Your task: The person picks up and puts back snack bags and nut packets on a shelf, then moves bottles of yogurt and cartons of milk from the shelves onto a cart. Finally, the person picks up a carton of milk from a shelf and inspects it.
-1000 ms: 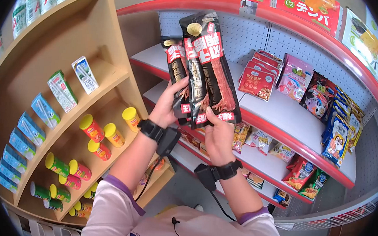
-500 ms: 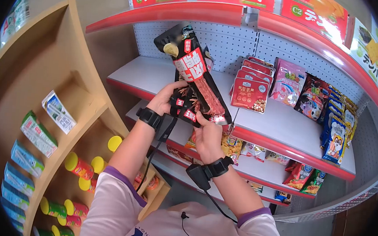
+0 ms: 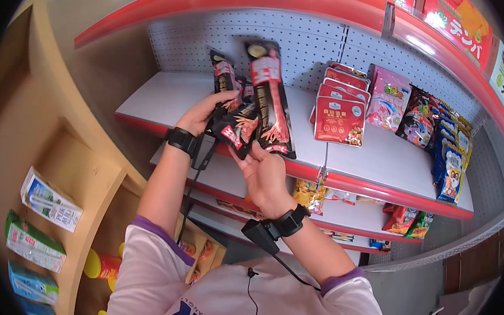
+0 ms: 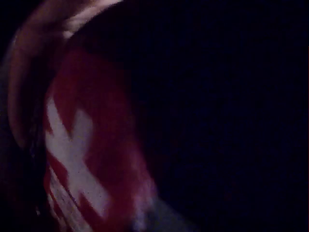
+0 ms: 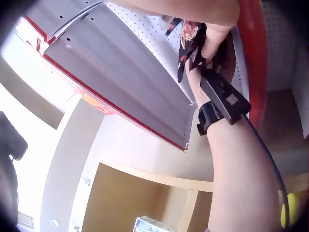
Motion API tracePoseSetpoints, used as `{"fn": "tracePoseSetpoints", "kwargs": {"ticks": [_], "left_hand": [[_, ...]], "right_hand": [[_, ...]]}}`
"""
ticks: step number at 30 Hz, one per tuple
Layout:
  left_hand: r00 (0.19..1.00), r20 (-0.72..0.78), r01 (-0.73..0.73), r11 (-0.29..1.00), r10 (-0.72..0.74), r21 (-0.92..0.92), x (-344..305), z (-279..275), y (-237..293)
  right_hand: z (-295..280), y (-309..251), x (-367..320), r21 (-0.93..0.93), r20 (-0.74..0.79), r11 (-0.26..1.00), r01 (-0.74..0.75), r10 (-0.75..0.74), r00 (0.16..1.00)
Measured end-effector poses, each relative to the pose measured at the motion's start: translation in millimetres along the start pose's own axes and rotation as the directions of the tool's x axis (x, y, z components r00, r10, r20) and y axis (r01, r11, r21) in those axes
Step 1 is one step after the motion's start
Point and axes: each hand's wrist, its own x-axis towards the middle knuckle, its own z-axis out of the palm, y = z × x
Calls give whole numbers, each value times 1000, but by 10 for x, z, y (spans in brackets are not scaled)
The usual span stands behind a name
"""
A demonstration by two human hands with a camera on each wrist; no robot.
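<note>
Several black snack packets with red-and-white labels and pictures of reddish dried meat are held over the upper shelf. My left hand [image 3: 208, 112] grips the left-hand packets [image 3: 244, 123] from their left side. The longest packet [image 3: 275, 109] leans up toward the back panel, and my right hand [image 3: 267, 179] holds its lower end, thumb on the front. In the dark left wrist view, a red label [image 4: 91, 145] with white lettering lies close to a finger [image 4: 21, 96]. The right wrist view has my right hand [image 5: 193, 12] at the top edge, near the dark packets [image 5: 189, 43].
Red nut packs [image 3: 339, 120], a pink bag [image 3: 388, 100] and blue snack bags [image 3: 451, 173] stand on the white shelf [image 3: 393, 163] to the right. A red shelf edge [image 3: 246, 3] runs above the packets. A wooden rack [image 3: 103, 199] with cartons is at left.
The packets have moved lower and nearer the upper shelf. The long packet has separated to the right from the others. The view has swung, with the wooden rack sliding further left.
</note>
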Motion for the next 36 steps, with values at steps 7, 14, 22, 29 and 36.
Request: {"fn": "tracePoseSetpoints", "kwargs": {"ticks": [7, 14, 22, 29, 36], "left_hand": [[999, 40, -1, 974, -9, 228, 115, -129, 135], [998, -64, 12, 946, 10, 323, 173, -460, 225], [981, -124, -81, 898, 148, 433, 195, -678, 94], [959, -146, -177, 917, 242, 359, 116, -555, -34], [899, -254, -166, 815, 356, 556, -16, -472, 5]], "right_hand": [[80, -165, 19, -60, 105, 993, -100, 106, 989], [71, -303, -42, -329, 138, 942, -68, 119, 983], [-108, -368, 91, -224, 155, 972, -72, 108, 982], [98, -361, -198, -258, 137, 931, -260, 301, 944], [209, -631, -96, -696, 717, -238, 677, -277, 639]]}}
